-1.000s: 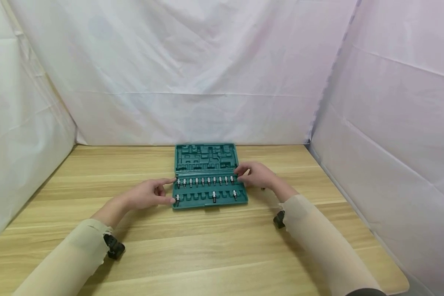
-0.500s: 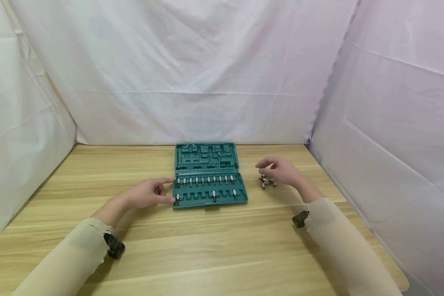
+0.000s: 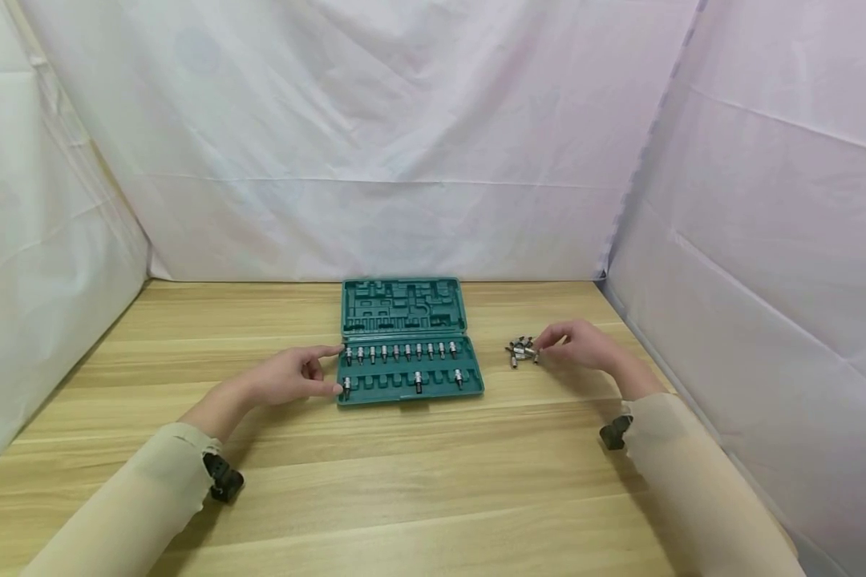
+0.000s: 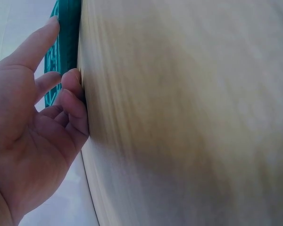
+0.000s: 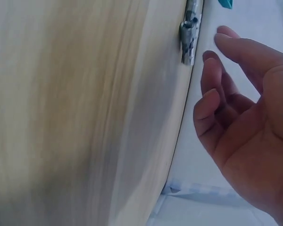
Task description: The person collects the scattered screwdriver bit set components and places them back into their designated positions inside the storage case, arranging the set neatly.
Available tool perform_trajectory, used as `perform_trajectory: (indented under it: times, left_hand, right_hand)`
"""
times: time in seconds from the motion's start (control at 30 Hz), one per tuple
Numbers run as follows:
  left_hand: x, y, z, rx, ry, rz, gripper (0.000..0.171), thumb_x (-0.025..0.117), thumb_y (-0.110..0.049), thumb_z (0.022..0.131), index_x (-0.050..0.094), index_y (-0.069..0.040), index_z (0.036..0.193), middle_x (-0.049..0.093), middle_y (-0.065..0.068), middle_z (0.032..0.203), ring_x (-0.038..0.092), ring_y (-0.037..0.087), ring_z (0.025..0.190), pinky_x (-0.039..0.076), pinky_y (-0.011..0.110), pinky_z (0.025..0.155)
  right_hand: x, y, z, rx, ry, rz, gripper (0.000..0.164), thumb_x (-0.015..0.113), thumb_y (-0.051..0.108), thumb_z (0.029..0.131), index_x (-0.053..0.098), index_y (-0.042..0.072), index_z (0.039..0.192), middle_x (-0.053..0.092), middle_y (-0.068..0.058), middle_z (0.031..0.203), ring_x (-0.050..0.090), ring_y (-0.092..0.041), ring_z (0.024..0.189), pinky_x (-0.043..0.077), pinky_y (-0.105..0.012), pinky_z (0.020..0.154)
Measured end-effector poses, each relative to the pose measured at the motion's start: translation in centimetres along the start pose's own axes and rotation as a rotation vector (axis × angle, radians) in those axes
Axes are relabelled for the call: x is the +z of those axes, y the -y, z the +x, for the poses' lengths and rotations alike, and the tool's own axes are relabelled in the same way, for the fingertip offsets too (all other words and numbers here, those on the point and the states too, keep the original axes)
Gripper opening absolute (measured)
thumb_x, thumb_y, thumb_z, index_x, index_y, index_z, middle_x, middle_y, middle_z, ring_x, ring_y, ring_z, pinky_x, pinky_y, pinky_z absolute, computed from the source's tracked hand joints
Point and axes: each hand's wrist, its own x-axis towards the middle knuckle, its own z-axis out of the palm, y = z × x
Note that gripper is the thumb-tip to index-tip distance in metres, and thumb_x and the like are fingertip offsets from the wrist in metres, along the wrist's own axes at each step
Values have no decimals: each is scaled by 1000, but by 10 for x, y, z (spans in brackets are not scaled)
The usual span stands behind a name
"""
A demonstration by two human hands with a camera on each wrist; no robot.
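A green socket case (image 3: 409, 391) lies unfolded on the table, with a row of silver bit sockets (image 3: 407, 353) in its upper slots. Only a few bit sockets (image 3: 418, 383) sit in the lower row, among bare slots. My left hand (image 3: 285, 378) touches the case's left side with extended thumb and index finger; the other fingers curl below, as the left wrist view shows. Right of the case lies a small heap of loose bit sockets (image 3: 523, 353). My right hand (image 3: 580, 346) is at the heap's right side, thumb and index finger apart, with nothing between them in the right wrist view.
The wooden table (image 3: 375, 497) carries the case near its far side. White cloth (image 3: 375, 160) hangs behind and at both sides. A small black camera is strapped at each sleeve cuff.
My right hand has moved away from the case's right side, passing over the loose bit sockets to their right and lowering beside them. The left hand has stayed at the case.
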Motion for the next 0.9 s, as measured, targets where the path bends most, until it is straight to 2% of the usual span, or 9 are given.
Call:
perform_trajectory:
  times: [0.2,0.3,0.63,0.77,0.9]
  left_hand:
    - [0,1,0,3,2,5,89,83,-40,100,38,-10,172,66,7,99,57,22,86,48,29,70]
    - [1,2,0,4,3,7,90,83,-40,100,38,-10,172,66,7,99,57,22,87,49,30,70]
    - [0,0,0,2,0,9,89,82,-41,100,38,-11,172,66,7,99,57,22,86,49,30,70]
    - [0,0,0,1,-2,18,88,82,-41,101,38,-12,172,66,6,99,57,22,86,48,30,69]
    - [0,0,0,0,-2,23,88,82,-41,101,39,-12,172,66,6,99,57,21,86,48,30,69]
  right_hand:
    - [0,-2,-4,-8,58,-47,19,73,12,103,84,12,119,79,-12,130,70,-32,125,52,-48,106]
    - [2,-2,-3,-15,73,-66,17,75,12,102,84,13,117,80,-10,127,71,-31,124,50,-52,110]
    - [1,-2,-3,15,92,-113,17,79,8,98,85,13,113,81,-6,115,67,-19,106,52,-41,98]
    - [0,-3,-5,40,84,-133,14,81,14,98,85,15,112,80,-4,112,66,-19,103,52,-40,96]
    - [1,-3,-6,37,54,-100,14,80,21,101,84,17,114,81,-4,118,67,-18,104,52,-39,94]
